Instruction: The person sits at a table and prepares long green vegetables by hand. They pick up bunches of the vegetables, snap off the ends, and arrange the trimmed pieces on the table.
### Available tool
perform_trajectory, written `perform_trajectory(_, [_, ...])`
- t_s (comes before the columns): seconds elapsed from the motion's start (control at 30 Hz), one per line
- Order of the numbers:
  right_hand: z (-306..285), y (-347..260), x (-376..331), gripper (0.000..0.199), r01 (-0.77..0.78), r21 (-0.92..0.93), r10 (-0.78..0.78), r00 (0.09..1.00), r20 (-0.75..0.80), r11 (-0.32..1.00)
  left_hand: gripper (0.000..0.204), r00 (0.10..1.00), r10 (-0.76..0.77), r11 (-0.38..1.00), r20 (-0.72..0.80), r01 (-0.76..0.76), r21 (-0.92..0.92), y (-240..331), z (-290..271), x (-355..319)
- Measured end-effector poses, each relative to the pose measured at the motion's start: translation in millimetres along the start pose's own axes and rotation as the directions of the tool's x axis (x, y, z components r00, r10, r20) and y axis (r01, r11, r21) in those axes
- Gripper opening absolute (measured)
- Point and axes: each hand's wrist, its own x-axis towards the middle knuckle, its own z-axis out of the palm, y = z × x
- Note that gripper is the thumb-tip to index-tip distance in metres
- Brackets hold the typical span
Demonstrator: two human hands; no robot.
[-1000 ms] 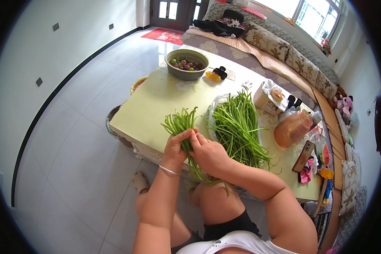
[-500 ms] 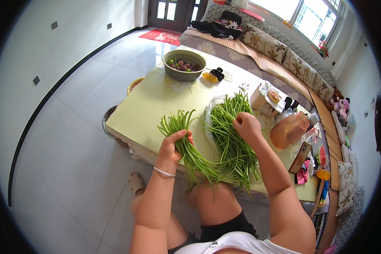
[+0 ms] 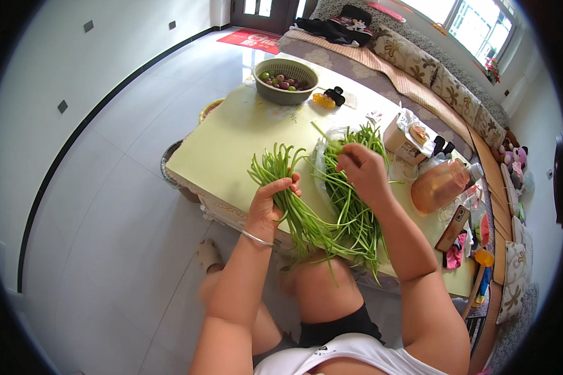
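Note:
My left hand is wrapped round a thick bunch of long green vegetable stalks. Their cut ends fan out above the fist, and the rest hangs over the table's near edge toward my knees. To the right, a loose pile of the same stalks lies on a clear plastic bag. Over the far part of that pile is my right hand, its fingers pinched on a green stalk that sticks out to the upper left. My palm hides part of its length.
A pale yellow table carries a grey-green basket of grapes, a hair claw, a tissue box, a large jug of amber liquid and a phone. A cushioned sofa runs along the far right side.
My right hand has moved from the right of the pile to its far part, and a stalk now shows at its fingers. My left hand keeps the bunch. The view has shifted slightly.

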Motion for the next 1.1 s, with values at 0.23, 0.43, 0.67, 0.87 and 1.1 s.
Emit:
perform_trajectory(0.23, [59, -14, -28, 0.012, 0.230, -0.127, -0.224, 0.973, 0.059, 0.965, 0.017, 0.999, 0.048, 0.997, -0.017, -0.046, 0.069, 1, 4, -1])
perform_trajectory(0.43, [70, -10, -27, 0.016, 0.227, -0.052, -0.224, 0.973, 0.061, 0.972, 0.014, 0.998, 0.058, 0.997, -0.008, -0.058, 0.043, 4, 7, 0])
perform_trajectory(0.67, [69, -16, -40, 0.017, 0.177, -0.029, -0.171, 0.973, 0.155, 0.984, 0.012, 0.989, 0.052, 0.997, -0.139, -0.044, 0.063, 4, 3, -4])
perform_trajectory(0.87, [54, -6, -49, 0.014, 0.104, -0.114, -0.075, 0.970, 0.232, 0.988, 0.013, 0.979, 0.161, 0.984, -0.126, -0.149, 0.101, 6, 2, -7])
perform_trajectory(1.1, [50, -14, -49, 0.013, -0.038, -0.041, 0.046, 0.977, 0.206, 0.998, 0.017, 0.985, 0.109, 0.988, -0.135, -0.092, 0.127, 11, 4, -9])
